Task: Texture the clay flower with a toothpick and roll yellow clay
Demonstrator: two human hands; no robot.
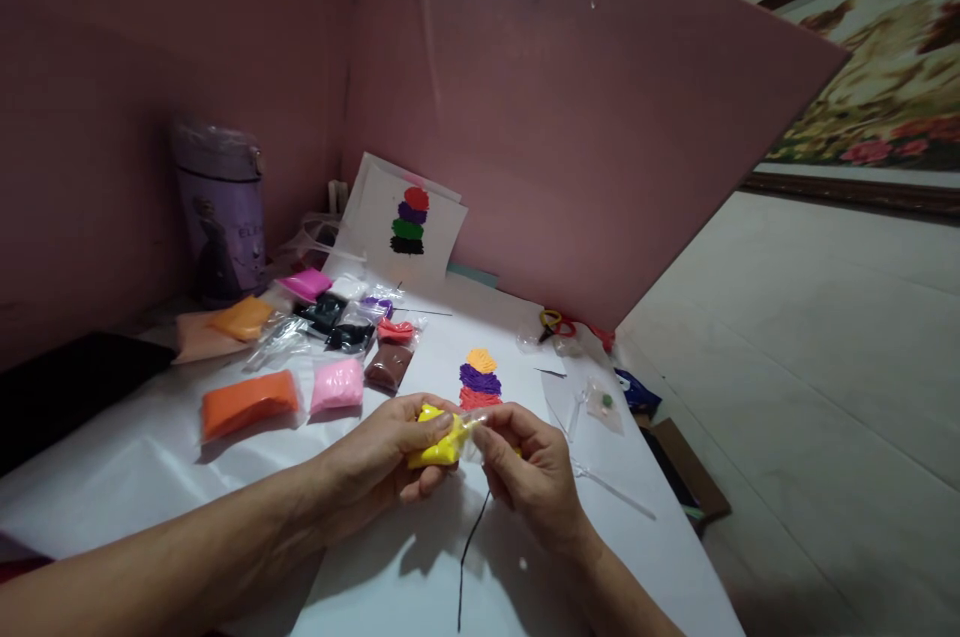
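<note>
While both hands meet over the middle of the table, the scene can be set down as follows.

Left hand: the left hand [390, 457] is closed around a packet of yellow clay [439, 442]; its grip is pressed on the lump from the left and from below.

Right hand: the right hand [529, 472] is pinching the clear wrapper end [474, 429] of the packet between thumb and fingertips.

Position of the packet: it is held just above the white paper [390, 577] that covers the table, between the two hands and in contact with both.

Key relation: the long axis of the packet runs roughly left to right, slightly rising toward the right. The clay mass lies on the left-hand side, the loose wrapper on the right-hand side, so the left hand is nearer to the clay itself.

Nearby: a small clay stack [480, 379] of yellow, purple and red is seen just beyond the hands. Other clay packets [300, 392] lie to the left, well apart. A black thread [469, 547] lies below the hands.
</note>
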